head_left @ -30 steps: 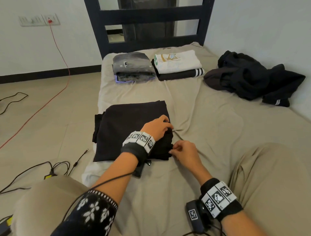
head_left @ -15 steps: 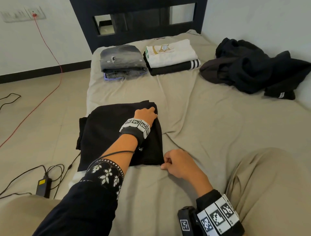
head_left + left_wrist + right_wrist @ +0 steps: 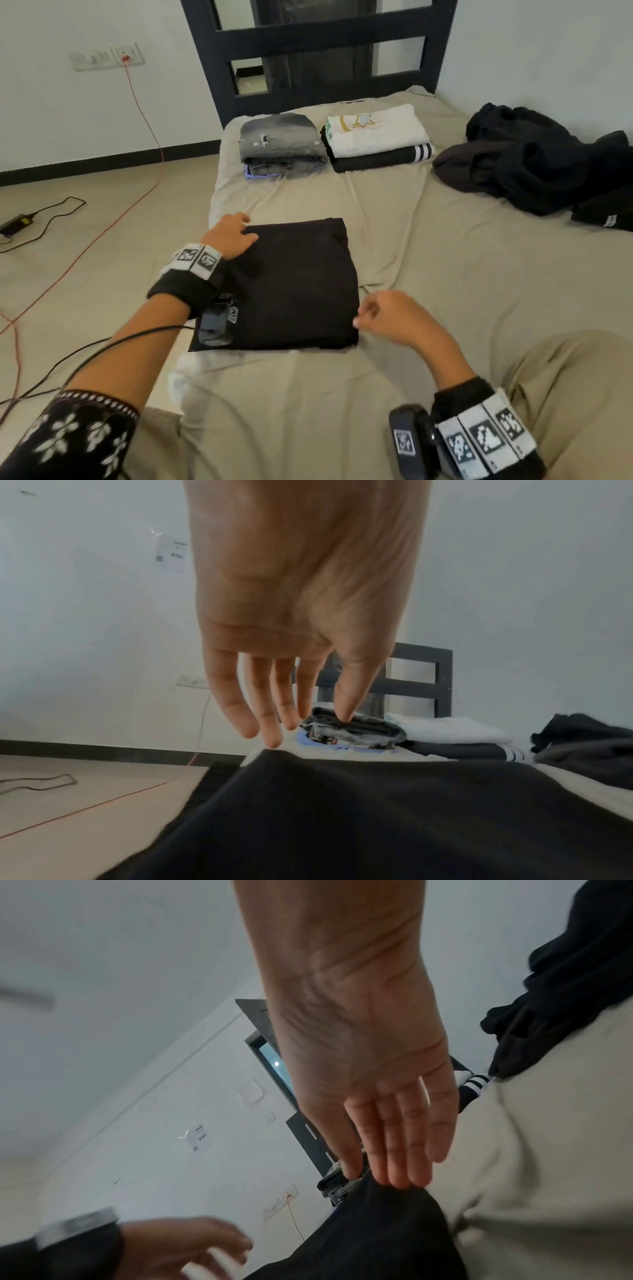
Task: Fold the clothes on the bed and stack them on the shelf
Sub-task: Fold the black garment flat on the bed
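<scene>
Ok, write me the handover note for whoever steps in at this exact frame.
Left hand: open, fingers on the far left corner of the folded black garment.
Right hand: open, fingertips at the garment's near right edge.
Done: grey pile and white-topped pile sit folded near the headboard; the black garment looks folded.
Left: dark heap on the right is unfolded; nothing shelved, shelf not in view.

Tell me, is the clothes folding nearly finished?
About halfway. Done: two folded stacks near the headboard. In hand: the black garment lies folded, left hand and right hand touching its edges. Left: the dark heap, and no shelf is in view.
</scene>
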{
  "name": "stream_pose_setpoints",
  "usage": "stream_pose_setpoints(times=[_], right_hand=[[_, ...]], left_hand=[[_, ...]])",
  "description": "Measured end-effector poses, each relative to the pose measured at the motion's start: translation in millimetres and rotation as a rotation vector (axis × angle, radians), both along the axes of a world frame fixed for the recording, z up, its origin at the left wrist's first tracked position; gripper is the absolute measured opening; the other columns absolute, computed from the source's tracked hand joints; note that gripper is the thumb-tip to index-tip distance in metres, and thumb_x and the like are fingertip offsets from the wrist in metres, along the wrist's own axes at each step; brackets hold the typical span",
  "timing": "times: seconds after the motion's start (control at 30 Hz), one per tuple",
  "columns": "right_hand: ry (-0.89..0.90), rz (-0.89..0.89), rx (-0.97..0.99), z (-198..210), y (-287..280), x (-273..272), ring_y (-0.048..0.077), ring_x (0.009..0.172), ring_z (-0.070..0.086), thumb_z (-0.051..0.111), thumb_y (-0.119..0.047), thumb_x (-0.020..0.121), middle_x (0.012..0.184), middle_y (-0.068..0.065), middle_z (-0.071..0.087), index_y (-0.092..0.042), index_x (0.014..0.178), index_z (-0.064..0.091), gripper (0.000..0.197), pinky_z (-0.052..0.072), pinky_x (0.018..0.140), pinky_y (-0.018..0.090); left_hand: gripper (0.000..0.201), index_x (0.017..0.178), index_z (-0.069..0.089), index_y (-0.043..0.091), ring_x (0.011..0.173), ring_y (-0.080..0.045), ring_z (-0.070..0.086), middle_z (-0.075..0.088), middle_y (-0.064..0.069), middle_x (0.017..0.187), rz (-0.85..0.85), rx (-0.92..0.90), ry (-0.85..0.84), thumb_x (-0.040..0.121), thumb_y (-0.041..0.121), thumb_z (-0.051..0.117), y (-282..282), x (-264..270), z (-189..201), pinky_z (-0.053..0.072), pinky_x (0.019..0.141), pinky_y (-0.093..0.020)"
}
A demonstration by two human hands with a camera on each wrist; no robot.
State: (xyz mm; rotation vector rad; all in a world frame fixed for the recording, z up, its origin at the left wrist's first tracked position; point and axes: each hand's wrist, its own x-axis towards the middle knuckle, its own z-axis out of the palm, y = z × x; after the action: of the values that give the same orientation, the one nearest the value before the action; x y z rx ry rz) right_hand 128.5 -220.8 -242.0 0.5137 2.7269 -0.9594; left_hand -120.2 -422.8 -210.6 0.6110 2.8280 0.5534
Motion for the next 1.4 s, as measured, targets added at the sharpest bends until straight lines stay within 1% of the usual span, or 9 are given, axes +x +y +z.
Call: stream_pose_setpoints(times=[0.3,0.4,0.5,0.67,0.97,1.07,1.17,1.3,1.4], right_hand=[[0.196,-0.202,-0.087,10,38,-126,0.022,0.106,0.059,0.053,-0.035,0.097,0.111,0.003,0.059,-0.014,0.123,0.057,0.033,0.047,0.09,0.035],[0.196,-0.256,-0.186,-5,47,-152,0.024,0.11,0.058,0.053,-0.033,0.098,0.112,0.003,0.056,-0.014,0.133,0.049,0.04,0.05,0.095,0.039],[0.237,-0.294,-0.218,-19,51,-167,0.023,0.102,0.06,0.059,-0.028,0.095,0.111,0.005,0.061,-0.014,0.121,0.058,0.029,0.053,0.089,0.038],[0.362,-0.319,-0.204,-28,47,-175,0.018,0.088,0.056,0.062,-0.021,0.093,0.097,0.001,0.058,-0.013,0.104,0.06,0.014,0.052,0.078,0.033],[0.545,-0.246,0.087,-40,31,-183,0.021,0.082,0.061,0.066,-0.015,0.088,0.088,0.001,0.062,-0.014,0.092,0.066,0.004,0.052,0.081,0.037],[0.702,-0.18,0.099,-32,24,-177,0.012,0.091,0.056,0.064,-0.013,0.089,0.097,-0.006,0.056,-0.014,0.099,0.065,0.01,0.05,0.086,0.03],[0.474,0.124,-0.092,-19,16,-166,0.007,0.115,0.052,0.077,-0.035,0.08,0.123,-0.006,0.058,-0.02,0.119,0.064,0.043,0.043,0.105,0.033],[-0.035,0.431,0.06,-41,14,-156,0.013,0.147,-0.018,0.082,-0.057,0.063,0.162,-0.006,-0.01,-0.028,0.155,0.004,0.124,-0.01,0.119,0.047],[-0.09,0.402,0.111,-54,24,-154,0.015,0.14,-0.034,0.082,-0.062,0.058,0.157,-0.008,-0.03,-0.03,0.153,-0.014,0.139,-0.016,0.117,0.05]], left_hand=[[0.044,0.099,0.063,0.0,0.103,-0.036,0.06,0.065,-0.021,0.11,0.292,0.043,-0.189,0.097,0.042,0.05,-55,-32,-32,0.046,0.087,-0.036],[0.053,0.107,0.065,-0.001,0.106,-0.037,0.059,0.064,-0.018,0.11,0.331,0.117,-0.199,0.094,0.048,0.053,-52,-44,-36,0.046,0.091,-0.038],[0.058,0.127,0.056,0.011,0.115,-0.033,0.056,0.052,-0.014,0.13,0.301,0.076,-0.153,0.087,0.053,0.061,-47,-47,-37,0.044,0.099,-0.038],[0.026,0.102,0.07,0.014,0.105,-0.03,0.061,0.067,-0.01,0.114,0.266,0.004,-0.043,0.092,0.036,0.06,-42,-52,-39,0.048,0.094,-0.037],[0.019,0.101,0.06,0.01,0.103,-0.032,0.058,0.063,-0.016,0.115,0.297,0.03,-0.021,0.092,0.027,0.061,-73,-63,-43,0.043,0.091,-0.039],[0.048,0.127,0.051,0.017,0.122,-0.026,0.047,0.05,-0.008,0.134,-0.007,0.063,0.233,0.088,0.04,0.065,-62,-51,-35,0.04,0.1,-0.039],[0.091,0.146,0.033,0.027,0.138,-0.014,0.03,0.033,0.003,0.152,-0.381,0.048,0.0,0.072,0.072,0.061,-41,-30,-21,0.025,0.11,-0.032],[0.153,0.152,-0.013,0.029,0.146,-0.016,-0.019,-0.016,0.008,0.16,-0.48,-0.545,-0.22,0.03,0.098,0.048,-35,-13,-39,-0.013,0.115,-0.049],[0.156,0.143,-0.033,0.03,0.14,-0.018,-0.033,-0.036,0.009,0.152,-0.413,-0.747,-0.279,0.034,0.084,0.065,-48,-7,-48,-0.02,0.111,-0.053]])
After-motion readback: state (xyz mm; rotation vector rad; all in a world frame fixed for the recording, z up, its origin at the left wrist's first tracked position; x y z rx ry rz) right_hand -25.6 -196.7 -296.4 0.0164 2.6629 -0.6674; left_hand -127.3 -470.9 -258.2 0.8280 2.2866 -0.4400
